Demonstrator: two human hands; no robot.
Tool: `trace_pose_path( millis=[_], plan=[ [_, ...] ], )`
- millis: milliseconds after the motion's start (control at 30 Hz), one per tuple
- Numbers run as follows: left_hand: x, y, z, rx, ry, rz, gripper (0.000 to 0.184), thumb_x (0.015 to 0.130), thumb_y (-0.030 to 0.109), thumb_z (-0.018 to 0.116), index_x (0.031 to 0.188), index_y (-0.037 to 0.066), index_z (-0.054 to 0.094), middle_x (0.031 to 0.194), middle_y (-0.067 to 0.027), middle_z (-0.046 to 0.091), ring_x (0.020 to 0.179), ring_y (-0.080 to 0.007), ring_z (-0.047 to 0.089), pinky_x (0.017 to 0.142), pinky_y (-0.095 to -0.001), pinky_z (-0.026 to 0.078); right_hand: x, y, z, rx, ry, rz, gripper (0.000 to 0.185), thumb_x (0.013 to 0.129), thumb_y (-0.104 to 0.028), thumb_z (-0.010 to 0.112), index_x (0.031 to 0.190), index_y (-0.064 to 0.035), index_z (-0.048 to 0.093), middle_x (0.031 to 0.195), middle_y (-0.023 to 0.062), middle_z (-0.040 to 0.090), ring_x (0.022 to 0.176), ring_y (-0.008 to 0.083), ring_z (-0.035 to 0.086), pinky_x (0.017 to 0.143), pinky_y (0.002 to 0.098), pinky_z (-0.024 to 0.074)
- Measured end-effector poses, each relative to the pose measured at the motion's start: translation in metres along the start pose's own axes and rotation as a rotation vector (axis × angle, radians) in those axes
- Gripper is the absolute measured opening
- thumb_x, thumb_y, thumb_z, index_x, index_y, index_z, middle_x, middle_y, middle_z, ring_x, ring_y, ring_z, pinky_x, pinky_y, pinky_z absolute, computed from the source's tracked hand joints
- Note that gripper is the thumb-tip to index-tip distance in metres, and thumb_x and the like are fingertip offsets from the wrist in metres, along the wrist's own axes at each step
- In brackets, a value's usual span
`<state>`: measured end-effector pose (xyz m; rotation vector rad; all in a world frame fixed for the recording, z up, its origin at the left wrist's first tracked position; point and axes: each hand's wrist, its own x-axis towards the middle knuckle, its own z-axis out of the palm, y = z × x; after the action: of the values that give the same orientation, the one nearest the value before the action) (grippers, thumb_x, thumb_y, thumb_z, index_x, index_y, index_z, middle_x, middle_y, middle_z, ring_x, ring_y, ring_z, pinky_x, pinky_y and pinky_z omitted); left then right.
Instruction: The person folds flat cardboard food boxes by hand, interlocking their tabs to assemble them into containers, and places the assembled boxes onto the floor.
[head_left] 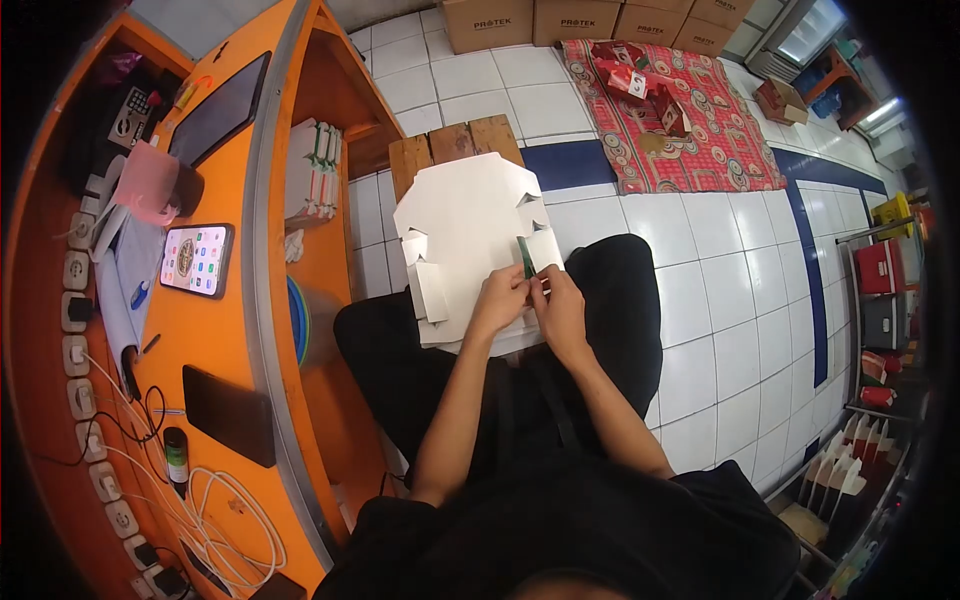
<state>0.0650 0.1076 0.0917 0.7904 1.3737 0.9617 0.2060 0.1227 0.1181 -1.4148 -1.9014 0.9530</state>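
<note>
A white cardboard box blank lies across my lap and a wooden stool, its inner face up. Its left side flap stands folded up, and the right side flap is partly raised, showing a green strip of its printed side. At that right flap, near the lower corner, my left hand and my right hand meet with their fingertips pinched on the cardboard edge. The fingers hide the exact spot they grip.
Left of me an orange counter carries a lit phone, a tablet, a dark flat device and cables. Folded boxes stand on its shelf. Ahead, red boxes lie on a patterned mat, with cartons behind.
</note>
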Motion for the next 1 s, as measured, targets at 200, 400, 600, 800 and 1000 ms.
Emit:
trace_pose_path(
  millis=[200, 400, 600, 800, 1000],
  plan=[
    [-0.041, 0.032, -0.046, 0.344, 0.408, 0.277, 0.035, 0.103, 0.014, 0.059, 0.134, -0.001, 0.065, 0.105, -0.0145, 0.076, 0.085, -0.0210, 0.070, 0.079, -0.0358, 0.057, 0.017, 0.005, -0.003, -0.064, -0.089, 0.084, 0.024, 0.098, -0.014, 0.064, 0.116, 0.0014, 0.065, 0.099, 0.0266, 0.071, 0.090, 0.0435, 0.070, 0.079, 0.0524, 0.0546],
    [-0.069, 0.031, -0.128, 0.212, 0.606, -0.039, 0.044, 0.105, 0.036, 0.061, 0.128, -0.002, 0.067, 0.105, -0.0140, 0.074, 0.094, -0.0235, 0.072, 0.085, -0.0347, 0.056, 0.014, 0.003, -0.023, 0.062, 0.076, 0.041, 0.021, 0.098, -0.006, 0.061, 0.115, 0.0034, 0.067, 0.090, 0.0244, 0.070, 0.080, 0.0393, 0.070, 0.074, 0.0463, 0.0539],
    [-0.073, 0.055, -0.096, -0.344, 0.139, 0.014, 0.057, 0.102, 0.049, 0.063, 0.135, 0.003, 0.060, 0.119, -0.0069, 0.068, 0.108, -0.0190, 0.067, 0.094, -0.0346, 0.057, 0.010, -0.002, -0.028, 0.053, 0.088, -0.011, 0.021, 0.099, -0.006, 0.061, 0.117, 0.0026, 0.067, 0.087, 0.0213, 0.068, 0.076, 0.0352, 0.067, 0.072, 0.0425, 0.0527],
    [-0.066, 0.062, -0.099, -0.129, 0.149, -0.030, 0.057, 0.089, 0.040, 0.079, 0.124, -0.003, 0.065, 0.109, -0.0111, 0.070, 0.094, -0.0186, 0.070, 0.085, -0.0334, 0.058, 0.008, -0.015, -0.034, -0.001, 0.092, -0.058, 0.023, 0.100, -0.007, 0.062, 0.121, 0.0016, 0.066, 0.097, 0.0208, 0.068, 0.083, 0.0351, 0.067, 0.077, 0.0430, 0.0532],
    [-0.046, 0.035, -0.091, -0.128, 0.336, 0.031, 0.049, 0.089, 0.036, 0.080, 0.115, -0.004, 0.069, 0.102, -0.0070, 0.070, 0.084, -0.0136, 0.067, 0.069, -0.0295, 0.057, -0.003, -0.054, -0.043, -0.176, 0.253, -0.351, 0.031, 0.093, -0.010, 0.071, 0.124, -0.0066, 0.068, 0.131, 0.0158, 0.060, 0.108, 0.0348, 0.062, 0.098, 0.0465, 0.0457]
  ],
)
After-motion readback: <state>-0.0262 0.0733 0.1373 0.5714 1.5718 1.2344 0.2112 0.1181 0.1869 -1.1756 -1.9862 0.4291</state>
